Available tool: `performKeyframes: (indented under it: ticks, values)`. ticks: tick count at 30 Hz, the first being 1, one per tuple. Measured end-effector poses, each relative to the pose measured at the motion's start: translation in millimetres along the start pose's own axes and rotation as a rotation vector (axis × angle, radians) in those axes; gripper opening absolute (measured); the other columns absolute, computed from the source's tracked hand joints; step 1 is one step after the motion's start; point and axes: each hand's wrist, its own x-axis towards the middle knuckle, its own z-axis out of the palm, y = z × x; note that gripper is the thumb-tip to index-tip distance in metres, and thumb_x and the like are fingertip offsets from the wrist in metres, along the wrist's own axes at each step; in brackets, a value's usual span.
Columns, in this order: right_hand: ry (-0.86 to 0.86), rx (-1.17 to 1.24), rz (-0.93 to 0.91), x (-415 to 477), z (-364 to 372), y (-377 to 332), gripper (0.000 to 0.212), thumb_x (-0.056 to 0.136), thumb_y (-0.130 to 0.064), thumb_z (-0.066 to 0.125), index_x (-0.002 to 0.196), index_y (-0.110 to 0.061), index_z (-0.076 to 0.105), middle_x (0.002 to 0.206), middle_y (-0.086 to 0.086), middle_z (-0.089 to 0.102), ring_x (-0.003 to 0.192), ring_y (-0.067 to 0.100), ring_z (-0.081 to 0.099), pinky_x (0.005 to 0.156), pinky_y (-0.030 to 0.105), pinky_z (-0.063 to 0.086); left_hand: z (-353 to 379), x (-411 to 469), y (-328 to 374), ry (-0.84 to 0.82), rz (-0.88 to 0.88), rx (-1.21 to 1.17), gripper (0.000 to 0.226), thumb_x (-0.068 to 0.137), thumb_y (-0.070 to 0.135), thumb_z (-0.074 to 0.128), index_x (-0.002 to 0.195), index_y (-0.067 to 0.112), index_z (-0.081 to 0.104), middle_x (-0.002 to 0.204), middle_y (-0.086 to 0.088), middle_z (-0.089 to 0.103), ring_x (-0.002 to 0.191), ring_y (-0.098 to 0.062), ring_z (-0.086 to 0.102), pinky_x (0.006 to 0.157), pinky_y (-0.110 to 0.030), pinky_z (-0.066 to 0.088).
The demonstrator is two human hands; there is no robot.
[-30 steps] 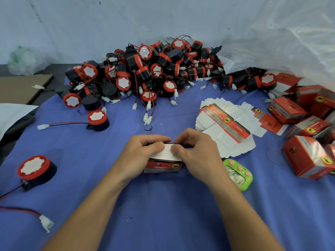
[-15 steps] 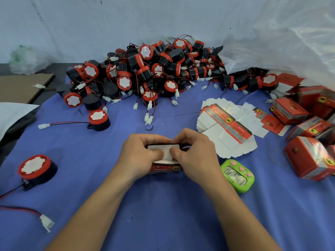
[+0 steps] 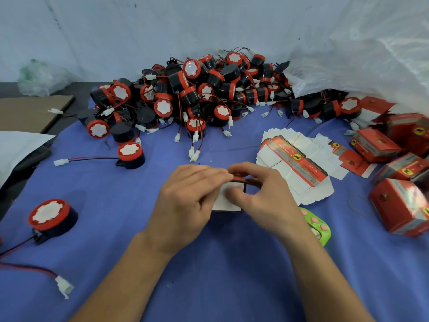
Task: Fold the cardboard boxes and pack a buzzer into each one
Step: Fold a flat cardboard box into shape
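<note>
Grips the half-folded box (image 3: 228, 199) with the left hand (image 3: 185, 205), curled over it on the blue cloth (image 3: 220, 275); pinches its red top flap (image 3: 238, 178) with the right hand (image 3: 262, 196). Risks buckling a wall or mis-tucking the flap by pressing askew. Leaves the buzzer pile (image 3: 197, 94) beyond.

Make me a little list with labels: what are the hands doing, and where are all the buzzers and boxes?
hands: left hand and right hand both hold one small box above the blue cloth, fingers on its white flap
inside the box: hidden by the fingers
buzzer pile: heaped at the far side of the cloth
loose buzzers: one at near left, another closer to the pile
flat boxes: stacked just right of the hands
folded boxes: red, along the right edge
green timer: beside the right wrist, partly hidden
</note>
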Motion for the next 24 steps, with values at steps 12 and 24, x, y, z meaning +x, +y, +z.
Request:
performKeyframes:
  ticks: [12, 24]
  values:
    - [0.169, -0.566, -0.222, -7, 46, -1, 0.042, 0.059, 0.0, 0.069, 0.095, -0.021, 0.062, 0.095, -0.008, 0.058, 0.084, 0.02, 0.04, 0.074, 0.037, 0.041, 5, 12, -14, -0.028, -1.125, -0.616, 0.074, 0.08, 0.033, 0.07, 0.149, 0.045, 0.044, 0.131, 0.028, 0.064, 0.124, -0.008, 0.062, 0.1, -0.03, 0.051]
    - [0.097, -0.748, -0.312, -16, 58, -2, 0.03, 0.075, -0.006, 0.06, 0.086, -0.028, 0.078, 0.077, -0.012, 0.068, 0.08, 0.021, 0.044, 0.082, 0.033, 0.034, -1, 16, -39, 0.128, -1.192, -0.543, 0.051, 0.083, -0.005, 0.062, 0.105, 0.037, 0.078, 0.087, 0.012, 0.079, 0.091, -0.006, 0.072, 0.075, -0.026, 0.055]
